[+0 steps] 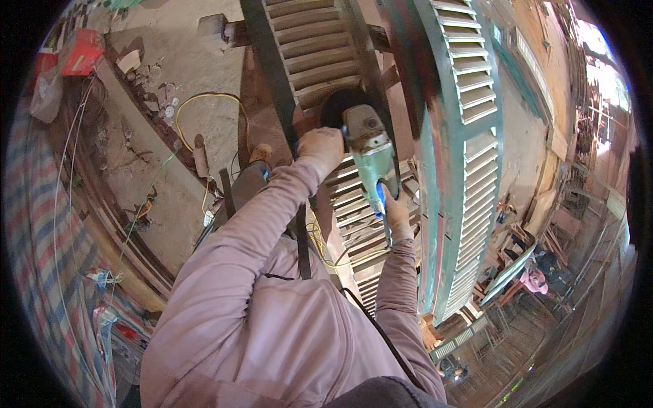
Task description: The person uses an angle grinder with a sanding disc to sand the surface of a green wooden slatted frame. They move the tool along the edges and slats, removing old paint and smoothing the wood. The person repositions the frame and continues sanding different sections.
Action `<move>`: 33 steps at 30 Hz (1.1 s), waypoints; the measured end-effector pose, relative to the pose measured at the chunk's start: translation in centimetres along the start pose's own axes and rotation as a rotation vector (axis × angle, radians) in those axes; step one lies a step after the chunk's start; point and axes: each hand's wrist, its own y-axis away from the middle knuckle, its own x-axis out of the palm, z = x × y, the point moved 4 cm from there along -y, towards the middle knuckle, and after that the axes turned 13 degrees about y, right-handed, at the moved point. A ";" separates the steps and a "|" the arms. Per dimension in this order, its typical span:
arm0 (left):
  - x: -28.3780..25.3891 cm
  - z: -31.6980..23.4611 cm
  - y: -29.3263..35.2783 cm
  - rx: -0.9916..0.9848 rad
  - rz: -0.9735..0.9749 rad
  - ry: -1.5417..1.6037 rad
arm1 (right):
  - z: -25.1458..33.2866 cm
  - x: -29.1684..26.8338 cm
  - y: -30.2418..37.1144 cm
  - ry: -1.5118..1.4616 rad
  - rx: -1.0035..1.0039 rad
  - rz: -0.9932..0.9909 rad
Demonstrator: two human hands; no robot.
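Observation:
An angle grinder [373, 153] with a green body and a grey metal head is held in both my hands. My left hand [322, 148] is closed at the head's left side, apparently round a side handle that the fingers hide. Round the rear of the body, my right hand [398, 207] is wrapped. A dark round disc [343, 105] at the front of the grinder lies over a louvred wooden shutter [316, 51]. Whether the disc touches the wood I cannot tell. Slats of the shutter show on both sides of the tool.
A green louvred shutter [481, 170] stands along the right. A yellow cord [204, 95] curls over the concrete floor at the left, near scattered debris. Beyond it are a long board [132, 112], a red container [81, 51] and a striped tarp [41, 224].

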 end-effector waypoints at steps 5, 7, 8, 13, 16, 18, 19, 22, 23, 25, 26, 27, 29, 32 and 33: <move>3.4 -5.1 -4.3 0.158 -0.021 -0.076 | -2.3 -1.3 -0.4 -0.321 -0.023 -0.069; 5.7 -5.4 -5.2 0.195 -0.005 -0.155 | -3.7 -0.3 0.1 -0.543 -0.016 -0.020; 5.6 -5.9 -5.0 0.202 0.023 -0.198 | -4.6 0.2 0.8 -0.525 0.017 -0.029; 6.3 -4.2 -1.9 0.238 0.131 -0.204 | -7.3 3.5 4.3 -0.321 0.065 -0.109; 2.9 -0.7 0.5 0.191 0.080 -0.263 | -5.1 6.5 6.1 -0.417 0.101 -0.042; -0.3 1.2 1.4 0.134 0.069 -0.230 | -0.4 5.9 7.0 -0.330 0.029 0.004; -1.0 2.6 1.5 0.103 0.037 -0.274 | 2.8 4.4 8.1 -0.274 0.060 -0.003; -2.3 3.5 1.2 0.087 0.040 -0.281 | 3.7 4.6 7.3 -0.191 0.093 -0.003; -2.1 3.0 0.6 0.077 0.059 -0.280 | 3.1 4.6 6.8 -0.237 0.084 0.001; -1.4 1.1 -0.8 0.073 0.153 -0.311 | 2.1 4.1 6.6 -0.291 0.123 -0.007; -0.5 0.1 -1.1 0.167 0.043 -0.376 | 0.7 4.4 6.1 -0.378 0.120 0.023; 0.9 -0.7 -1.3 0.263 -0.068 -0.436 | -0.6 4.6 6.0 -0.464 0.132 0.005; 2.9 -3.2 -1.7 0.344 -0.003 -0.424 | -3.7 5.5 5.8 -0.522 0.185 -0.056; 6.0 -6.4 -1.7 0.288 0.270 -0.373 | -7.9 6.9 7.4 -0.708 0.215 -0.085; 6.9 -7.1 -0.9 0.289 0.299 -0.381 | -9.3 7.5 8.0 -0.729 0.244 -0.081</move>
